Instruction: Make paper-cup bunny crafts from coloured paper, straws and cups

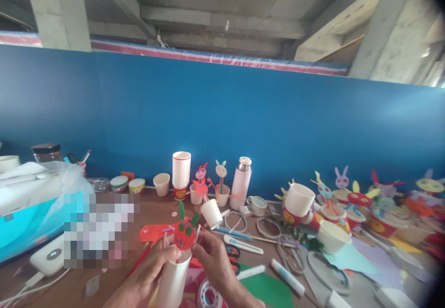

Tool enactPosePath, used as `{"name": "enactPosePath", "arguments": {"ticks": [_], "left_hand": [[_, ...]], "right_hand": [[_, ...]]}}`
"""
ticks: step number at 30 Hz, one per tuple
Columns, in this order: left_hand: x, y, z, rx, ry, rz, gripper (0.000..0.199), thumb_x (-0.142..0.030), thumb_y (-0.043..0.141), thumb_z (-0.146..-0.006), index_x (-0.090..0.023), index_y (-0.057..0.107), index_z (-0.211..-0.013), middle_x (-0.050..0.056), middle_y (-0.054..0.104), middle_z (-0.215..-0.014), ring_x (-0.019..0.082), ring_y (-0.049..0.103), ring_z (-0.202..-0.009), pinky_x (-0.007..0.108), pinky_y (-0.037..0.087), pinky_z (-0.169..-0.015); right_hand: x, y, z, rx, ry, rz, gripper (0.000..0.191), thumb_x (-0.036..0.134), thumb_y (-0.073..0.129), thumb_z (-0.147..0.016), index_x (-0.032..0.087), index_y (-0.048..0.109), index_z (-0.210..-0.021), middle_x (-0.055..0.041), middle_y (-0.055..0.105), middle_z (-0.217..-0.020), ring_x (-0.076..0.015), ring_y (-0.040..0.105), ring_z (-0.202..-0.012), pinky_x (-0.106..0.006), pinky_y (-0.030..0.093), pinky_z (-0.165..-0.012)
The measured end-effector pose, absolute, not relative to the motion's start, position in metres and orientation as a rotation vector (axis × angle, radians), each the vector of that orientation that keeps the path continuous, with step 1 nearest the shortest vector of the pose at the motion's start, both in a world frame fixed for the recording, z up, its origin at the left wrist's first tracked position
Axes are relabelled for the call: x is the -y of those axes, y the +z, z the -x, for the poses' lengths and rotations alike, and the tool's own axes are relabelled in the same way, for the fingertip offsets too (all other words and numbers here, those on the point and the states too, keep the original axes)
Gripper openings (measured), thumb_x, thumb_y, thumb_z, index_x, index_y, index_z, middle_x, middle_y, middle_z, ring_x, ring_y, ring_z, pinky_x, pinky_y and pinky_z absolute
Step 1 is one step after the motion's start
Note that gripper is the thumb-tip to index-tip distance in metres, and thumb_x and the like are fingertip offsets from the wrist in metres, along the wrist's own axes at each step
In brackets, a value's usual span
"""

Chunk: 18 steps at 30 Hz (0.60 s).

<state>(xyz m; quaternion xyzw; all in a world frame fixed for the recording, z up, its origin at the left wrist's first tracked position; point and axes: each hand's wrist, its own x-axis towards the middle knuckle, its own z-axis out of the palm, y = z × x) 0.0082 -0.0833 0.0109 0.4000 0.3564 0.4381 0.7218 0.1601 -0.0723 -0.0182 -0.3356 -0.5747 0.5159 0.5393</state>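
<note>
A red paper rabbit head (184, 239) with green ears and a drawn face stands over the mouth of a white paper cup (173, 282). My left hand (155, 264) pinches the lower left of the paper head, just above the cup's rim. On the other side, my right hand (213, 254) is closed with thumb and forefinger at the head's right edge. Thin pale strips stick up on both sides of the head. My fingers hide where the head meets the cup. Behind my right hand, another white cup (211, 214) lies tilted.
A stack of cups (181, 171), a pink thermos (242, 182) and finished paper figures (221, 171) line the blue partition (222, 108). To the right lie a utility knife (243, 244), markers (288, 276), green paper (267, 289) and more cup figures (358, 201). A power bank (52, 254) is at left.
</note>
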Motion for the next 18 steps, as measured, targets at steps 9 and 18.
{"name": "enactPosePath", "arguments": {"ticks": [9,18], "left_hand": [[0.089,0.017,-0.008,-0.990,0.995,-0.839,0.063,-0.034,0.068,-0.066,-0.024,0.050,-0.125,0.001,0.073,-0.078,0.017,0.060,-0.057,0.025,0.044,-0.053],[0.088,0.017,-0.009,-0.837,0.991,-0.805,0.063,-0.032,0.068,-0.070,-0.024,0.045,-0.128,0.000,0.072,-0.077,0.017,0.062,-0.059,0.027,0.047,-0.059]], "right_hand": [[0.070,-0.025,-0.159,1.309,1.288,0.760,0.022,0.033,0.064,-0.079,0.013,0.065,-0.089,0.0006,0.058,-0.067,-0.0111,0.051,-0.059,-0.021,0.041,-0.057],[0.070,-0.023,-0.162,1.335,1.165,0.883,0.024,0.040,0.066,-0.075,0.017,0.065,-0.079,0.0023,0.055,-0.061,-0.0119,0.049,-0.057,-0.021,0.041,-0.055]]}}
